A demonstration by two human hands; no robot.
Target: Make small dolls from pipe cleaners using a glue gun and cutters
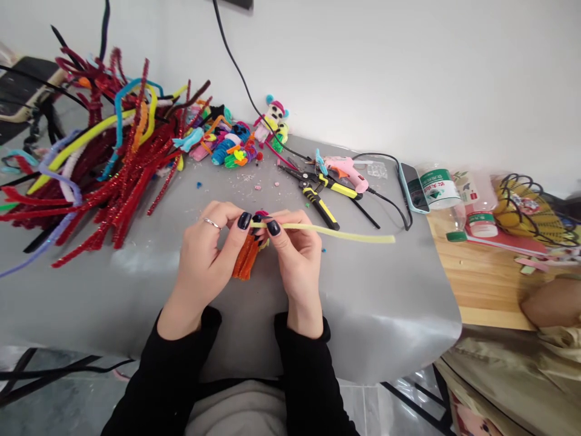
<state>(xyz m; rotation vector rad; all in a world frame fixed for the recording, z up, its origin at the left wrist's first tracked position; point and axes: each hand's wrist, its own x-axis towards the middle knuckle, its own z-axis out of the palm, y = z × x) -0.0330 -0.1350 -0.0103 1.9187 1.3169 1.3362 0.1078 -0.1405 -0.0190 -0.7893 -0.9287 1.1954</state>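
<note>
On the near side of the pink glue gun (347,172), a pale yellow fuzzy stem (338,232) is pinched between thumb and fingers of the left hand (206,254) and, just beside, of the right hand (297,254); its free length is pointed right, and its other end is hidden by the left hand. An orange bundle (246,259) is held below the stem, left of the glue gun; its exact grip cannot be told. Just left of the glue gun, yellow-handled pliers (321,207) are laid; much farther left, red stems (131,200) are heaped. The yellow stem can be judged light, soft-piled and easily bent, probably wire-cored, with little slip expected; it is best taken close to the orange bundle, the free length being left uncrushed.
</note>
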